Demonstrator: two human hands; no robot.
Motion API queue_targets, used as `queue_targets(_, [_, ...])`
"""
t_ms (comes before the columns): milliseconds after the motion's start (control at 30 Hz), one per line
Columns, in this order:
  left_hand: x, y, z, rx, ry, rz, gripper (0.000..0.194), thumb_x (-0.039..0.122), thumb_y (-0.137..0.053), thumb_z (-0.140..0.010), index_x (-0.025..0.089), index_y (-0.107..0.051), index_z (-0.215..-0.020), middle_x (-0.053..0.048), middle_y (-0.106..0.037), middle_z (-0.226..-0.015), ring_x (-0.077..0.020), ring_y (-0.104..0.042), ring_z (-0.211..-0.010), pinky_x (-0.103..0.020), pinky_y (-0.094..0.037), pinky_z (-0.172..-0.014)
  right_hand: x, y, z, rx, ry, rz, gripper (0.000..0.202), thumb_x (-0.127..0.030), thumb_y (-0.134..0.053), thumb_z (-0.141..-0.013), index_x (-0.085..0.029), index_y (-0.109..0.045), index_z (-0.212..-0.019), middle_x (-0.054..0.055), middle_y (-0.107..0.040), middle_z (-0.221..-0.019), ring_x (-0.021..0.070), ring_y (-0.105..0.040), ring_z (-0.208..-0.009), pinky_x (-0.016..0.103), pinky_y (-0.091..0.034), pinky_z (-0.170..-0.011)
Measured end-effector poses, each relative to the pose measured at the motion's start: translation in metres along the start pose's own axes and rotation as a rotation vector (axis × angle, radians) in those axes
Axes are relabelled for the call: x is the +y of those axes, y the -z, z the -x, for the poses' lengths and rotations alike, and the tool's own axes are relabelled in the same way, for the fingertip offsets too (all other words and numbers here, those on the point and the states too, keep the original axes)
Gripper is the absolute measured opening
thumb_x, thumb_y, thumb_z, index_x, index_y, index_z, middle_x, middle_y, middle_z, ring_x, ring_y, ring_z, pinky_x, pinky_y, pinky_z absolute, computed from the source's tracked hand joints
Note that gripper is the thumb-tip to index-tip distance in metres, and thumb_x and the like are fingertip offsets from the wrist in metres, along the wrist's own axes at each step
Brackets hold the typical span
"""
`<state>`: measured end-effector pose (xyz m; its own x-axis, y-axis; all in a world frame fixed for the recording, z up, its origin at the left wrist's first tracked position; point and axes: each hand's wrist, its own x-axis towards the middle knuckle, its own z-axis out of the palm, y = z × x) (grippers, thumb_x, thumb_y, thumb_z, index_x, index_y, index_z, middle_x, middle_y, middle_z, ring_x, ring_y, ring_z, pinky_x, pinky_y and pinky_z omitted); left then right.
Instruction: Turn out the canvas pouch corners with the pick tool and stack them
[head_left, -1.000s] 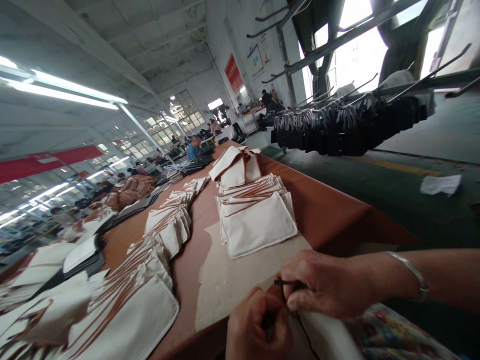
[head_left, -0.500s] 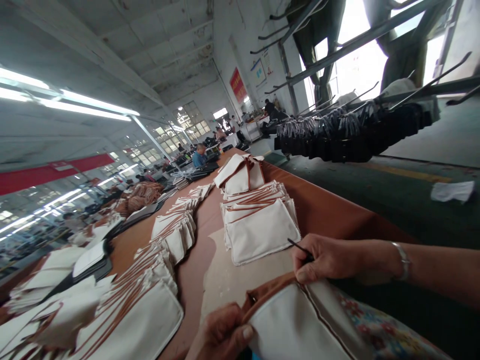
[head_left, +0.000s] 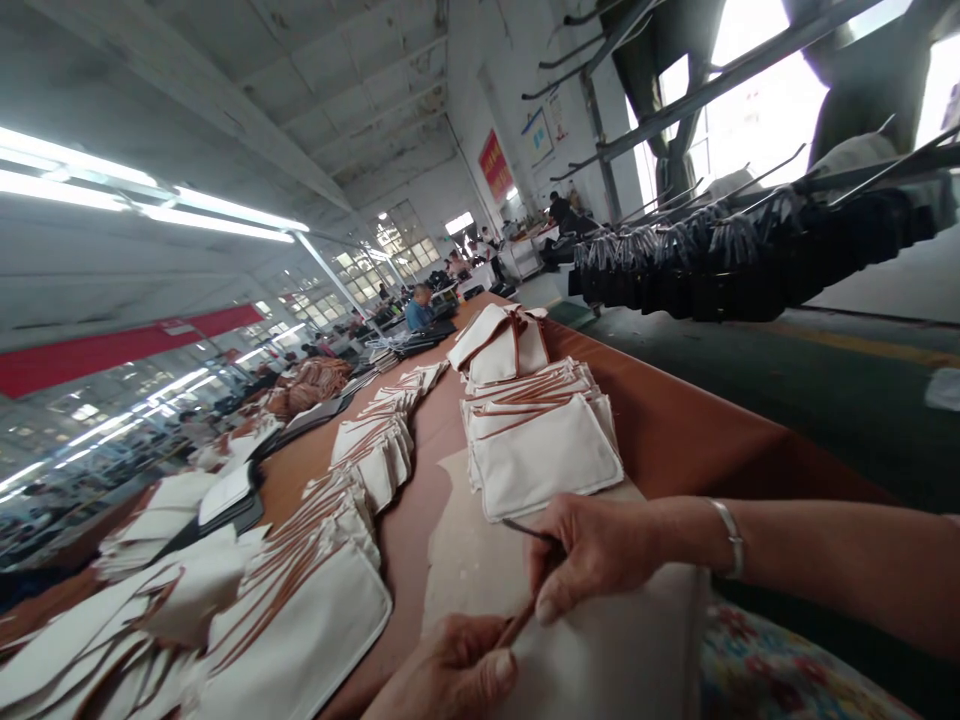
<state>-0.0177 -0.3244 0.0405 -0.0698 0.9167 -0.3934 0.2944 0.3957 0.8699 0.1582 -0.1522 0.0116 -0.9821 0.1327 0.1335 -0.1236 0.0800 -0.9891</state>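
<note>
A white leather-like pouch piece with brown edging (head_left: pixel 615 650) is low in the view, in front of me. My left hand (head_left: pixel 454 665) is closed on its brown-edged left corner, thumb on top. My right hand (head_left: pixel 592 555) pinches the same upper edge close to my left fingers. A thin dark pointed tool (head_left: pixel 525 528) sticks out of the right fist; its kind is not clear. Just beyond lies a stack of similar white pouch pieces (head_left: pixel 551 455), near the right hand. The lower part of the held piece runs out of the picture.
A brown-covered table (head_left: pixel 690 430) carries a long fanned row of white pieces (head_left: pixel 300 620) at left. More white pieces (head_left: pixel 510 345) lie behind the stack. A rack with black items (head_left: pixel 697 275) stands to the right. A person in blue (head_left: pixel 418 310) sits farther off.
My right hand has moved left along the pouch's edge, close to the left hand. The seam line seen on the pouch before is now out of sight. The view has turned slightly left.
</note>
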Motion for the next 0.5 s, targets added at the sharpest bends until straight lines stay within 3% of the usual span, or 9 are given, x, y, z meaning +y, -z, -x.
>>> queue_targets(100, [-0.02,0.018,0.011,-0.197,0.12,0.247,0.06,0.066,-0.083,-0.059,0.011,-0.075,-0.082,-0.002,-0.062,-0.065,-0.0134,-0.055,-0.06,-0.021,-0.039,-0.058,0.003,0.01,0.004,0.141,-0.053,-0.066,0.043,-0.047,-0.086,-0.064,-0.01,-0.073,-0.082,-0.004,-0.059,-0.058,0.0059,-0.045,-0.045,0.016,-0.035,-0.041])
queue_targets(133, [-0.023,0.024,0.014,-0.215,0.112,0.3,0.059,0.063,-0.085,-0.058,0.012,-0.075,-0.086,-0.002,-0.063,-0.067,-0.0147,-0.058,-0.064,-0.022,-0.041,-0.062,0.004,0.015,0.007,0.179,-0.086,-0.076,0.042,-0.048,-0.084,-0.066,-0.011,-0.073,-0.084,-0.005,-0.056,-0.055,0.005,-0.041,-0.04,0.015,-0.031,-0.036])
queue_targets(200, [-0.025,0.035,0.019,-0.192,0.04,0.335,0.055,0.057,-0.089,-0.058,0.013,-0.074,-0.087,-0.003,-0.066,-0.071,-0.0162,-0.061,-0.07,-0.024,-0.044,-0.068,0.009,0.024,0.012,0.224,-0.125,-0.082,0.042,-0.049,-0.08,-0.071,-0.012,-0.072,-0.088,-0.007,-0.052,-0.053,0.0044,-0.035,-0.034,0.016,-0.025,-0.03])
queue_targets(267, [-0.024,0.039,0.022,-0.106,-0.026,0.299,0.047,0.05,-0.09,-0.061,0.013,-0.072,-0.082,-0.003,-0.065,-0.071,-0.0138,-0.058,-0.068,-0.022,-0.042,-0.064,0.022,0.035,0.017,0.238,-0.096,-0.008,0.04,-0.049,-0.075,-0.076,-0.013,-0.07,-0.091,-0.007,-0.051,-0.055,0.0049,-0.036,-0.034,0.017,-0.027,-0.031])
queue_targets(400, [-0.017,0.018,0.011,0.097,-0.081,0.262,0.042,0.045,-0.09,-0.061,0.013,-0.066,-0.074,0.002,-0.059,-0.062,-0.0091,-0.046,-0.057,-0.019,-0.031,-0.054,0.051,0.048,0.024,0.223,-0.019,0.213,0.028,-0.038,-0.077,-0.073,-0.011,-0.071,-0.077,0.0,-0.06,-0.066,0.0113,-0.055,-0.058,0.021,-0.044,-0.052])
queue_targets(500, [-0.012,-0.014,-0.008,0.062,-0.12,0.234,0.043,0.045,-0.09,-0.062,0.011,-0.066,-0.074,0.001,-0.059,-0.064,-0.0088,-0.045,-0.058,-0.02,-0.029,-0.055,0.047,0.042,0.032,0.248,0.01,0.286,0.024,-0.031,-0.076,-0.073,-0.011,-0.074,-0.087,0.006,-0.068,-0.086,0.0184,-0.063,-0.082,0.026,-0.05,-0.074])
